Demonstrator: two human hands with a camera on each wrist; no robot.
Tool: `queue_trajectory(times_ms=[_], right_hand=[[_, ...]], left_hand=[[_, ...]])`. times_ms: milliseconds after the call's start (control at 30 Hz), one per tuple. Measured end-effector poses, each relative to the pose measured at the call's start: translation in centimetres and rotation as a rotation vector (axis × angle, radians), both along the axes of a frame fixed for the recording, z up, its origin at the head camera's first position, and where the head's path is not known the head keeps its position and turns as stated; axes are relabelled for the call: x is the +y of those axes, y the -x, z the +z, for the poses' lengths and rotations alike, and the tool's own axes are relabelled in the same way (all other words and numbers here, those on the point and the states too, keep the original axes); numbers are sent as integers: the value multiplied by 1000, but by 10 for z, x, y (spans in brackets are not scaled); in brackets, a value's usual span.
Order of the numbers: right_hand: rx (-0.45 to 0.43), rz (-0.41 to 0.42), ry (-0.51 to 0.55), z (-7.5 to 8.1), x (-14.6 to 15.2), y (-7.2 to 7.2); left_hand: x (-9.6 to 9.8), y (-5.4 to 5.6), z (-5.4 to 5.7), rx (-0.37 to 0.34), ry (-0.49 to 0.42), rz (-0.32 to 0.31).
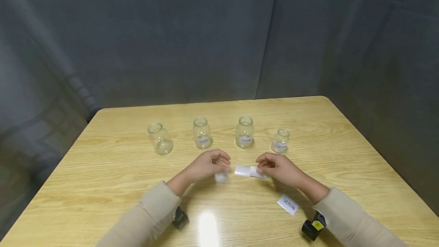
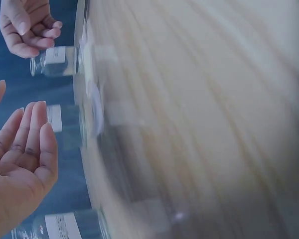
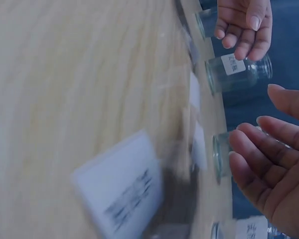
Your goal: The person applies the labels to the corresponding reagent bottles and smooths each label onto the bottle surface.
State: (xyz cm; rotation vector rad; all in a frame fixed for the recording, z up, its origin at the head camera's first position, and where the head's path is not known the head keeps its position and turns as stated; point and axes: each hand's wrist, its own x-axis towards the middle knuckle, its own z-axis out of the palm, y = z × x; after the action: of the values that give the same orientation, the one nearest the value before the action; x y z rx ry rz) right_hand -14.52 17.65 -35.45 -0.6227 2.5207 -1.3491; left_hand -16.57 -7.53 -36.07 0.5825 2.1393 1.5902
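My left hand (image 1: 209,165) hovers over a small white slip (image 1: 220,178), blurred on the table. In the left wrist view, that hand (image 2: 27,154) has thumb and fingers apart, with nothing between them. My right hand (image 1: 279,167) is beside two white slips, one nearer the middle (image 1: 242,170) and one partly under its fingertips (image 1: 255,172). The right wrist view shows this hand (image 3: 276,159) with its thumb away from the fingers, holding nothing. Closer to me lies a white label with dark handwriting (image 1: 288,204).
Behind the hands stand an unlabelled glass jar (image 1: 160,139), two labelled jars (image 1: 201,132) (image 1: 245,132) and a smaller labelled jar (image 1: 280,140). They stand upright on the wooden table (image 1: 113,186). A dark curtain (image 1: 171,41) hangs beyond the table's back edge.
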Motion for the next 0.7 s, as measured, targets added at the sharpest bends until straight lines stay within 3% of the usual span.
queue_trajectory(times_ms=[267, 700], right_hand=[[-80, 14, -28, -5, 21, -16], [-198, 2, -56, -11, 39, -34]], left_hand=[[24, -9, 0, -15, 45, -54], [54, -19, -4, -27, 99, -205]])
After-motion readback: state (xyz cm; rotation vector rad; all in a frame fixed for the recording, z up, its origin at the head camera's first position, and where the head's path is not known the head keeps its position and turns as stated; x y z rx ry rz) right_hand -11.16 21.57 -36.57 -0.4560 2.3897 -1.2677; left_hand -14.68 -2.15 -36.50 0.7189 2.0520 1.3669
